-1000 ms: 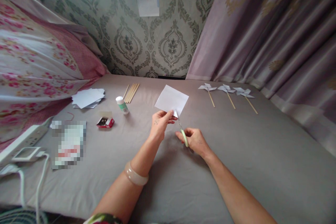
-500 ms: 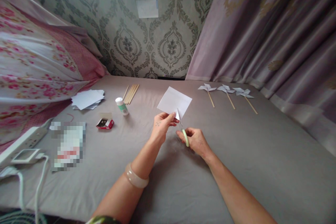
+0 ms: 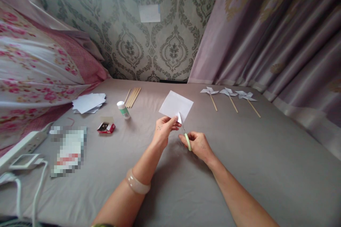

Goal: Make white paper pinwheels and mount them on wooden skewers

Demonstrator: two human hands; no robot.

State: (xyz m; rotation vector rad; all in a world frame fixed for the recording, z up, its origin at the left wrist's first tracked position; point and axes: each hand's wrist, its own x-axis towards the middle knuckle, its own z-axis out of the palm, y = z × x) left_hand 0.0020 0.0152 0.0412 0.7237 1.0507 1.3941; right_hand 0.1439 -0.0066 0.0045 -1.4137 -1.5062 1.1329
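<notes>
A square sheet of white paper (image 3: 176, 103) is pinched at its near corner by my left hand (image 3: 165, 127), thumb on top. My right hand (image 3: 197, 144) is closed on the pale green handle of a pair of scissors (image 3: 188, 142). The scissor blades reach into the paper's near edge, right beside my left fingertips, and a small flap of paper stands up there. Both hands are raised a little over the grey cloth surface (image 3: 170, 191).
Three paper pinwheels (image 3: 228, 92) on sticks lie at the back right. To the left are several wooden sticks (image 3: 134, 97), a white-and-green bottle (image 3: 123, 110), a small red box (image 3: 106, 127), stacked paper (image 3: 89, 103), a blurred packet (image 3: 69, 150) and a power strip (image 3: 23, 146) with cables.
The view has tilted slightly, so most things sit a little lower. The scissors stay in the paper's near edge, with both hands in nearly the same place.
</notes>
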